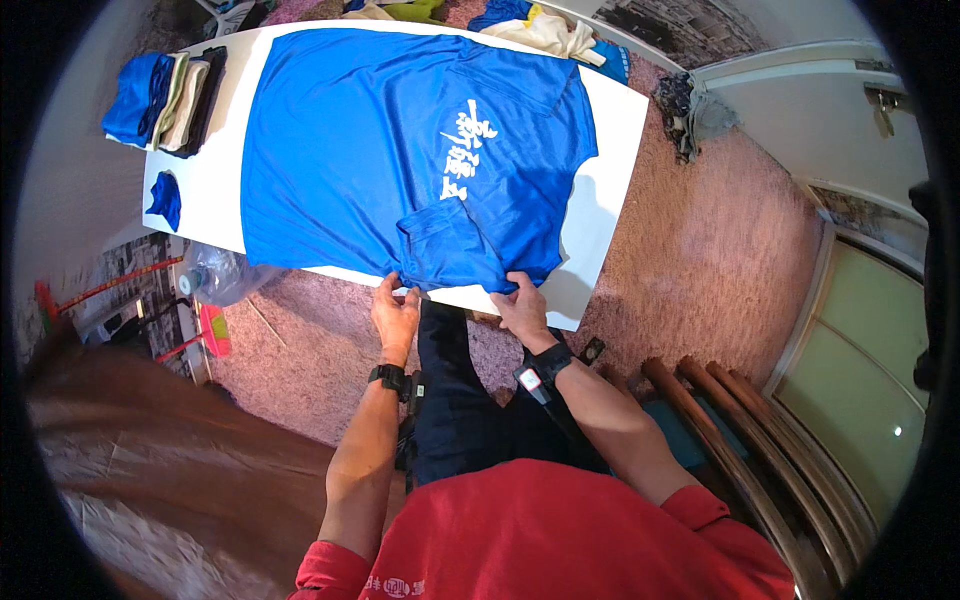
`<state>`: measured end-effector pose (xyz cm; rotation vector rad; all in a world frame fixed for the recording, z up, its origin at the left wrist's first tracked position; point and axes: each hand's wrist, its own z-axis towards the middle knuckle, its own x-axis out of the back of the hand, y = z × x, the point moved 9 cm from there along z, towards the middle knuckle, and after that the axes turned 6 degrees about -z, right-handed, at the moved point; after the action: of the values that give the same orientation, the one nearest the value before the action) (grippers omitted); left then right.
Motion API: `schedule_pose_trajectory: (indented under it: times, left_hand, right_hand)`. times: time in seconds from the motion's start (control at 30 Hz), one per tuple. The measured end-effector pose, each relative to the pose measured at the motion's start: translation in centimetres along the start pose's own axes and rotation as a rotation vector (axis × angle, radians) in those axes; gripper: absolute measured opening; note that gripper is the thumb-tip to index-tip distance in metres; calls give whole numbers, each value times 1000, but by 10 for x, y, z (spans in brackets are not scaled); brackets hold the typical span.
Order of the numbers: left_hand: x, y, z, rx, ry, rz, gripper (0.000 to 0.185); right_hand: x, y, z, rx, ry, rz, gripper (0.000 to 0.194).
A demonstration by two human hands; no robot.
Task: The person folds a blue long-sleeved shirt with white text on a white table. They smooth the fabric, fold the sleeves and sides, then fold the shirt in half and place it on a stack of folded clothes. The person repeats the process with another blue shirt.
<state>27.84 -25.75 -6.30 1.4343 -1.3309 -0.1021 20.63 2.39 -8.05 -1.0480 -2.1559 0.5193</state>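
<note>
A blue short-sleeved T-shirt [337,150] with white writing lies spread over a white tabletop [600,217], its hem to the left and its neck to the right. The near side is turned inward, so that one sleeve [446,236] rests on the body of the shirt and covers part of the writing. My left hand [396,315] holds the near folded edge between thumb and fingers, just left of that sleeve. Further right, my right hand [523,307] pinches the same edge by the shoulder. The fingertips of both hands are partly hidden by cloth.
Folded garments [161,101] stand stacked at the table's left end, with a small blue cloth [166,200] nearby. Loose clothes [540,34] lie beyond the far edge. A clear plastic bottle [221,274] is below the left edge. A slatted wooden piece [720,435] stands at right.
</note>
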Motion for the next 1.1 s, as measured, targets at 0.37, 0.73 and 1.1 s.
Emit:
schedule_pose_trajectory:
  times: [0.37,0.73,1.1]
  left_hand:
    - [-8,-40,21,116,-135,-180,12]
    - [-19,47,-4,-301,-169,313,24]
    - [17,69,17,-363,8,302,31]
  right_hand:
    - [11,49,-17,-219,-11,152,23]
    - [11,69,-21,-247,-27,118,24]
    - [62,49,-27,84,287,-376,15]
